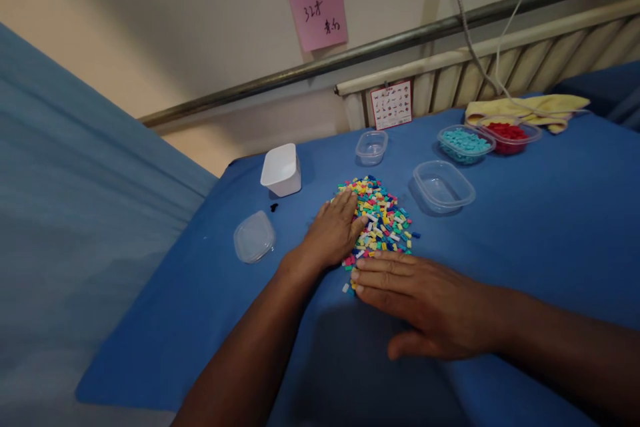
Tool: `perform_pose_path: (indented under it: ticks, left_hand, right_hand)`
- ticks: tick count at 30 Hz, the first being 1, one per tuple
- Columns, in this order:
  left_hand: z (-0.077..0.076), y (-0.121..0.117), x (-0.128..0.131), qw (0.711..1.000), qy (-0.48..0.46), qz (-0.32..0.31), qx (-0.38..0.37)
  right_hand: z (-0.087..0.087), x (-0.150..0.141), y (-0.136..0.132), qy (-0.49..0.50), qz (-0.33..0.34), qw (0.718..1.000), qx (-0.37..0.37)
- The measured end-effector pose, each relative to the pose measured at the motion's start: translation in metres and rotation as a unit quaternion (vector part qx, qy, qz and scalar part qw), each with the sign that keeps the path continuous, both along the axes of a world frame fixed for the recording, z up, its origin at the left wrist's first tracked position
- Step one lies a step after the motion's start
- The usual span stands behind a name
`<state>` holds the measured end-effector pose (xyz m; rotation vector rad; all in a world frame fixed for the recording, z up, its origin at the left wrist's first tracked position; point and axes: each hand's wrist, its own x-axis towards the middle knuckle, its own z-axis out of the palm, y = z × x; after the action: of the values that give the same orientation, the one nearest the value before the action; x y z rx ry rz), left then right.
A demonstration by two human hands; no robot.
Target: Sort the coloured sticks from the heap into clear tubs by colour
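A pile of small multicoloured plastic pieces (383, 217) lies spread on the blue table cover (540, 233). My left hand (336, 230) rests flat against the pile's left side, fingers stretched away from me. At the near edge, my right hand (420, 300) lies with its fingers straight and thumb apart, its fingertips by a few pieces. Neither hand grips anything; whatever lies under the palms is hidden. Right of the pile stands a clear plastic tub (443, 188) with nothing visible inside.
Behind stand a small clear tub (371, 148), a tub of turquoise pieces (465, 143) and a tub of red pieces (507, 137), near a yellow cloth (530, 109). Leftward are a white container (283, 171), a clear lid (255, 237) and a small black object (273, 207).
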<state>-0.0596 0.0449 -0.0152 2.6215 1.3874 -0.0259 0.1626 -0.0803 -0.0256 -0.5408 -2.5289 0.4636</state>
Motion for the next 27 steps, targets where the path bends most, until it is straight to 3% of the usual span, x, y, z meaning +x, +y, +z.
perform_pose_path:
  ticks: [3,6,14,19,27]
  left_hand:
    - [0.002,0.001,0.014,1.000,0.012,0.009,0.005]
    - [0.004,-0.005,0.032,1.000,0.005,-0.024,0.002]
    - [0.008,-0.036,0.060,0.994,0.059,-0.079,-0.046]
    - [0.006,-0.059,0.074,0.995,0.022,-0.074,-0.064]
    - [-0.002,-0.087,0.077,0.991,-0.003,-0.129,-0.042]
  right_hand:
    - [0.002,-0.001,-0.001,0.043,0.034,0.997,0.050]
    - [0.004,-0.001,-0.001,0.096,0.038,0.990,0.092]
    - [0.010,0.040,0.020,0.155,-0.080,0.969,0.173]
    - [0.014,0.056,0.024,0.149,-0.107,0.968,0.172]
    - [0.015,0.045,0.011,0.151,-0.056,0.974,0.161]
